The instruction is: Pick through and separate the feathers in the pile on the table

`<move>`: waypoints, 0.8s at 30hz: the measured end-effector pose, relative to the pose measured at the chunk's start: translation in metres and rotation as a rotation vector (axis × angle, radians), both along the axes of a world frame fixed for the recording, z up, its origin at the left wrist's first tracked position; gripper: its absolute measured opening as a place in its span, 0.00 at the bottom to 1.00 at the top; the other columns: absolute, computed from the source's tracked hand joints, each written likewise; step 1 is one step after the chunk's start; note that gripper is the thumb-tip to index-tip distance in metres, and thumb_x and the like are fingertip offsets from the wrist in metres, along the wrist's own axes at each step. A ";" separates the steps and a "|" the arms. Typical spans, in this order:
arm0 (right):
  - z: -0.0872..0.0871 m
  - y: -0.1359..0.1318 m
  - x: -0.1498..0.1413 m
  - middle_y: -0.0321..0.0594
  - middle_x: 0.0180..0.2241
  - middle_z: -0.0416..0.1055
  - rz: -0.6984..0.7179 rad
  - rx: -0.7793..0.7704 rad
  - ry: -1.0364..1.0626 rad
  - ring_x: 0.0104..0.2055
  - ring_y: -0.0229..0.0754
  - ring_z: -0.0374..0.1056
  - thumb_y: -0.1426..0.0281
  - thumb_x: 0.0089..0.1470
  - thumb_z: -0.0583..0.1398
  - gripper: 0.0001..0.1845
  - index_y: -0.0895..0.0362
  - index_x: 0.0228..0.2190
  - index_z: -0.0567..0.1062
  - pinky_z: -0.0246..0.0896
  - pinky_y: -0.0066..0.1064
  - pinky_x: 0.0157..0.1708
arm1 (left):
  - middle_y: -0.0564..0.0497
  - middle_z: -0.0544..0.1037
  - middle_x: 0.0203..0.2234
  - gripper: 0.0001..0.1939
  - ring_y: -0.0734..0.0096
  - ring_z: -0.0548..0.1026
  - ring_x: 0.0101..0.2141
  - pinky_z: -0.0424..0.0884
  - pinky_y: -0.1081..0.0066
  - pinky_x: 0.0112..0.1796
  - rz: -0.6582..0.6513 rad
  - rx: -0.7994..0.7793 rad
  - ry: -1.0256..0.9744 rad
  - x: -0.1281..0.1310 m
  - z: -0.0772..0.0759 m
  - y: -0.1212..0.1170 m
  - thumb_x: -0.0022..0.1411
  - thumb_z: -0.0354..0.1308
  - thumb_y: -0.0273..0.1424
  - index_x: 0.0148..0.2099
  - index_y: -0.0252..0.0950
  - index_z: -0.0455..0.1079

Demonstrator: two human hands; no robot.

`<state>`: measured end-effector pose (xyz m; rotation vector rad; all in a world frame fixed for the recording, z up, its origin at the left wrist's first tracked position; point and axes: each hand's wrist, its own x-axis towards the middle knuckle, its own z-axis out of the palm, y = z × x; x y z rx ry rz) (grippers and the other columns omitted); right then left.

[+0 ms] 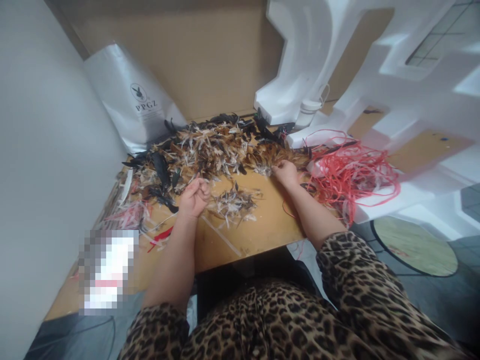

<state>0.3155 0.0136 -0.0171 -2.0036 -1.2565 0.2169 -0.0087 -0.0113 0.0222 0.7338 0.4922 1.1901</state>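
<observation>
A large heap of brown, white and black feathers spreads across the back of the table. My left hand is closed with its fingers curled together at the heap's front edge; whatever it may hold is too small to make out. On the right side of the heap, my right hand has its fingers pinched on brown feathers with pale bases. Between the two hands lies a smaller pile of whitish and brown feathers, apart from the main heap.
Tangled red plastic string lies at the table's right end. A silver bag leans at the back left. White foam pieces and a lidded bottle stand behind on the right. A round stool seat is lower right.
</observation>
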 end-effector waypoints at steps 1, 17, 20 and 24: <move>0.002 -0.002 -0.002 0.40 0.25 0.71 -0.004 -0.011 -0.015 0.27 0.38 0.63 0.65 0.42 0.55 0.10 0.58 0.24 0.71 0.56 0.28 0.29 | 0.55 0.60 0.17 0.05 0.82 0.60 0.19 0.57 0.81 0.18 0.014 -0.019 -0.032 -0.002 0.003 -0.001 0.52 0.58 0.31 0.29 0.35 0.67; 0.025 -0.028 -0.011 0.37 0.26 0.68 0.108 0.243 0.139 0.27 0.37 0.63 0.63 0.47 0.54 0.21 0.60 0.43 0.63 0.58 0.28 0.31 | 0.56 0.57 0.17 0.10 0.84 0.57 0.19 0.55 0.84 0.18 0.095 -0.027 -0.161 -0.013 0.010 -0.001 0.57 0.53 0.36 0.28 0.34 0.66; 0.032 -0.031 -0.019 0.38 0.29 0.69 0.223 0.264 0.049 0.30 0.37 0.64 0.63 0.49 0.53 0.20 0.59 0.43 0.65 0.58 0.28 0.34 | 0.56 0.60 0.17 0.06 0.85 0.59 0.19 0.56 0.84 0.18 0.086 -0.011 -0.123 -0.010 0.008 0.001 0.55 0.56 0.32 0.30 0.34 0.67; 0.029 -0.020 -0.023 0.40 0.30 0.71 0.290 0.119 -0.102 0.33 0.40 0.65 0.66 0.48 0.54 0.19 0.57 0.43 0.68 0.59 0.30 0.36 | 0.57 0.62 0.17 0.03 0.85 0.61 0.19 0.58 0.84 0.19 0.132 0.004 -0.045 -0.008 0.017 0.001 0.53 0.58 0.29 0.32 0.35 0.69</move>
